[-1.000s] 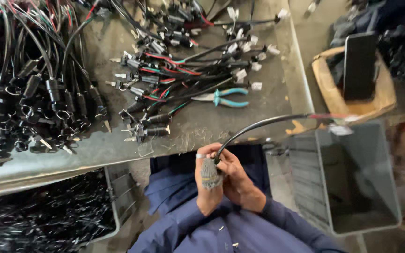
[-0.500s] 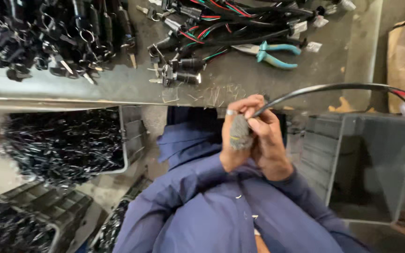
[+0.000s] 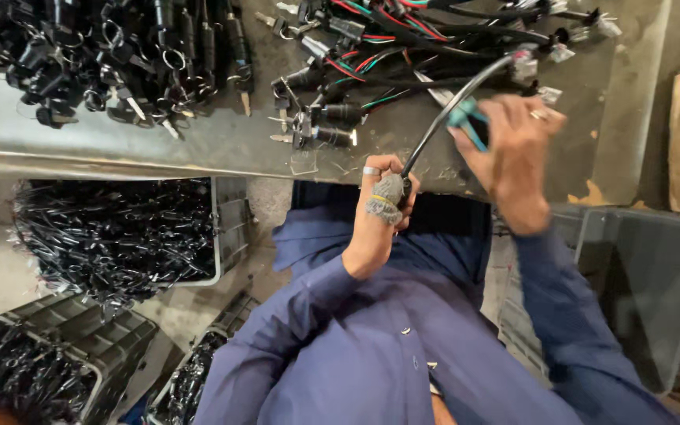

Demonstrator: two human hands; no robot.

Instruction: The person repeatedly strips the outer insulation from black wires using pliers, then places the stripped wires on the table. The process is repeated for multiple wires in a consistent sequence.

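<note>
Worker's left hand (image 3: 379, 205) grips a black cable (image 3: 450, 110) at the bench (image 3: 198, 145) edge; right hand (image 3: 513, 157), clutching teal pliers (image 3: 466, 122), should hold steady.

black cable (image 3: 449, 110), curved, teal-handled pliers (image 3: 466, 120)

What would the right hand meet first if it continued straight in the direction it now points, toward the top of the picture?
Probably the bundle of red and black wired connectors on the metal table, just beyond the right hand, which holds teal-handled pliers. Depth is unclear.
</note>
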